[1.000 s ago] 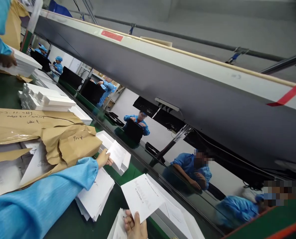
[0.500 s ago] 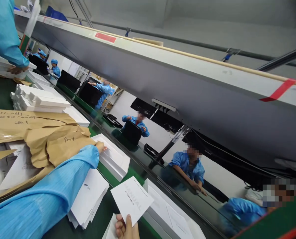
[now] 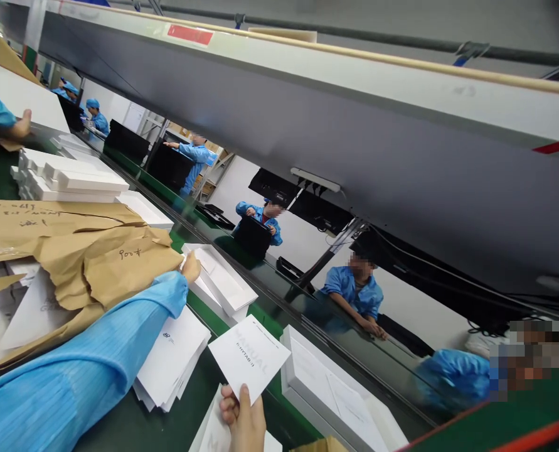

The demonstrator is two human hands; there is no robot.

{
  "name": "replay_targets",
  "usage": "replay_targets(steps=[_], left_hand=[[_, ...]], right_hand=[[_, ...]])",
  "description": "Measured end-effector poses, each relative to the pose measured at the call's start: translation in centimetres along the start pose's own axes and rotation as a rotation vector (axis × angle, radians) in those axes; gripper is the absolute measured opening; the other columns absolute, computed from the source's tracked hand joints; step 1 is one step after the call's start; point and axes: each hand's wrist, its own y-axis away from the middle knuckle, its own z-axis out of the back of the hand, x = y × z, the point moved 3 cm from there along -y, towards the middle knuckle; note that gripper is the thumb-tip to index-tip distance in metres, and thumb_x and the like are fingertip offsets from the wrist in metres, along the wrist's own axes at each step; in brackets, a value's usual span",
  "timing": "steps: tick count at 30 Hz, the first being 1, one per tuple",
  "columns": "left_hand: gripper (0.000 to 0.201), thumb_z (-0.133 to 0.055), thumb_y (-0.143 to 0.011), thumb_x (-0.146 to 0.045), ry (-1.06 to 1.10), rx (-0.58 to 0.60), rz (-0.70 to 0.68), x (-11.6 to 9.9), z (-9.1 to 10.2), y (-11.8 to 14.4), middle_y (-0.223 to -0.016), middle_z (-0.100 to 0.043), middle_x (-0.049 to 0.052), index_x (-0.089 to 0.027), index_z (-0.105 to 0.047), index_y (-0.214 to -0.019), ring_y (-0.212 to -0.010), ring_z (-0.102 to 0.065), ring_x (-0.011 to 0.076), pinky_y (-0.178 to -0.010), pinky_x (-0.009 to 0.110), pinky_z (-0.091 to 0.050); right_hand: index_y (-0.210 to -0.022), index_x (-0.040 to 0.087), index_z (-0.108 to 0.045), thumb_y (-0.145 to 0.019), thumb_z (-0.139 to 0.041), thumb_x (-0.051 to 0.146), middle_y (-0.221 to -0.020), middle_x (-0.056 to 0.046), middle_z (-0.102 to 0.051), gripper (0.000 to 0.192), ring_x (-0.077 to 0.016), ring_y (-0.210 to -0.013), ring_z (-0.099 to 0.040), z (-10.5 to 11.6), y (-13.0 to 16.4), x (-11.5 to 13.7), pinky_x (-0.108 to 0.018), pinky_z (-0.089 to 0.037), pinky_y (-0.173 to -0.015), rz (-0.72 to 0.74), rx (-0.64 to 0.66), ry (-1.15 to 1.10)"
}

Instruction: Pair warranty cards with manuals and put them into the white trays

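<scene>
My left hand (image 3: 191, 267), in a blue sleeve, rests against the near corner of an open white box (image 3: 223, 285) on the green belt. A white leaflet lies in that box. The hand's fingers are hidden behind it, so its grip is unclear. My right hand (image 3: 244, 422) is at the bottom edge and pinches a white leaflet (image 3: 250, 356) printed "MANUAL" by its lower corner, holding it above the belt. A fanned stack of the same leaflets (image 3: 172, 363) lies under my left forearm.
Torn brown wrapping paper (image 3: 86, 254) covers more leaflets at left. Stacked white boxes (image 3: 67, 179) stand beyond it. A second open white box (image 3: 329, 395) sits at lower right. A co-worker's hand (image 3: 19, 125) is at top left. Workers in blue (image 3: 354, 292) stand across the line.
My left hand laid the leaflet it held into the white box and now rests at the box's corner. The right hand keeps its leaflet. The co-worker's hand at top left has shifted.
</scene>
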Motion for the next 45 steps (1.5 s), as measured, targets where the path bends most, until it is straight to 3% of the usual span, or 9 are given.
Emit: replay_targets(steps=[7,14,17,20,23,26,32,39,45], left_hand=[[0.021,-0.037,-0.076,-0.010,-0.272,0.101,-0.361,-1.9,-2.4,2.0,-0.099,-0.051,0.012,-0.016,-0.055,-0.086,-0.105,-0.034,0.0268,-0.083,0.048,-0.023],[0.017,-0.041,-0.075,-0.017,-0.363,0.258,-0.569,-4.4,-3.3,4.5,-0.082,-0.058,0.003,-0.023,-0.055,-0.084,-0.079,-0.051,0.0144,-0.070,0.027,-0.035],[0.020,-0.039,-0.077,-0.023,-0.401,0.219,-0.484,-4.3,-2.1,4.1,-0.092,-0.056,0.005,-0.024,-0.051,-0.094,-0.086,-0.049,0.0167,-0.072,0.028,-0.034],[0.036,-0.040,-0.077,-0.025,-0.477,0.115,-0.255,-3.2,-0.4,2.5,-0.105,-0.050,0.016,-0.015,-0.039,-0.111,-0.100,-0.041,0.0277,-0.080,0.042,-0.026],[0.053,-0.052,-0.068,-0.031,-0.540,0.086,-0.037,-2.1,0.5,0.9,-0.097,-0.054,0.021,-0.008,-0.037,-0.113,-0.100,-0.039,0.0362,-0.081,0.054,-0.015],[0.058,-0.057,-0.064,-0.032,-0.539,0.099,0.055,-1.9,0.5,-0.1,-0.090,-0.057,0.018,-0.006,-0.039,-0.112,-0.094,-0.045,0.0340,-0.082,0.054,-0.016],[0.032,-0.040,-0.078,-0.029,-0.423,0.088,0.024,-1.3,0.4,-1.3,-0.101,-0.049,0.007,-0.014,-0.042,-0.107,-0.086,-0.050,0.0155,-0.073,0.036,-0.041],[0.029,-0.042,-0.077,-0.027,-0.362,0.136,-0.033,0.1,-0.6,-1.6,-0.102,-0.049,0.007,-0.013,-0.045,-0.102,-0.087,-0.049,0.0161,-0.073,0.037,-0.042],[0.031,-0.041,-0.077,-0.030,-0.334,0.224,-0.188,-1.4,-1.1,-0.3,-0.105,-0.048,0.007,-0.014,-0.045,-0.102,-0.093,-0.047,0.0176,-0.079,0.040,-0.036]], right_hand=[[-0.071,0.018,-0.046,-0.059,-0.047,0.058,-0.047,0.001,-0.054,0.041,-0.0093,-0.040,-0.042,-0.7,0.5,0.9,-0.019,-0.029,-0.037,0.003,0.002,0.009],[-0.072,0.018,-0.046,-0.059,-0.047,0.057,-0.048,0.001,-0.055,0.041,-0.0097,-0.039,-0.043,-0.5,0.5,1.0,-0.019,-0.030,-0.037,-0.002,-0.004,0.030],[-0.072,0.018,-0.046,-0.060,-0.046,0.057,-0.048,0.002,-0.055,0.040,-0.0096,-0.040,-0.043,-0.6,0.6,1.1,-0.018,-0.031,-0.037,-0.007,-0.006,0.046],[-0.071,0.018,-0.046,-0.061,-0.046,0.056,-0.047,0.002,-0.055,0.040,-0.0096,-0.040,-0.044,-0.6,0.6,1.2,-0.018,-0.032,-0.038,-0.012,-0.011,0.050],[-0.070,0.018,-0.046,-0.061,-0.046,0.056,-0.047,0.002,-0.055,0.040,-0.0097,-0.040,-0.044,-0.7,0.6,1.2,-0.018,-0.031,-0.038,-0.003,-0.006,0.052],[-0.070,0.017,-0.046,-0.061,-0.046,0.057,-0.047,0.001,-0.055,0.040,-0.0097,-0.040,-0.043,-0.7,0.6,1.2,-0.019,-0.031,-0.037,0.005,0.002,0.047],[-0.070,0.017,-0.045,-0.061,-0.044,0.059,-0.046,0.001,-0.054,0.043,-0.0098,-0.040,-0.043,-0.8,0.8,1.3,-0.019,-0.030,-0.038,0.005,0.006,0.056],[-0.070,0.018,-0.042,-0.059,-0.051,0.056,-0.045,0.004,-0.050,0.041,-0.0089,-0.037,-0.042,-1.1,1.0,1.7,-0.018,-0.027,-0.037,0.000,0.013,-0.015],[-0.073,0.017,-0.040,-0.059,-0.049,0.058,-0.044,0.003,-0.051,0.044,-0.0081,-0.036,-0.041,-1.1,0.9,1.6,-0.017,-0.026,-0.036,0.011,0.011,-0.013]])
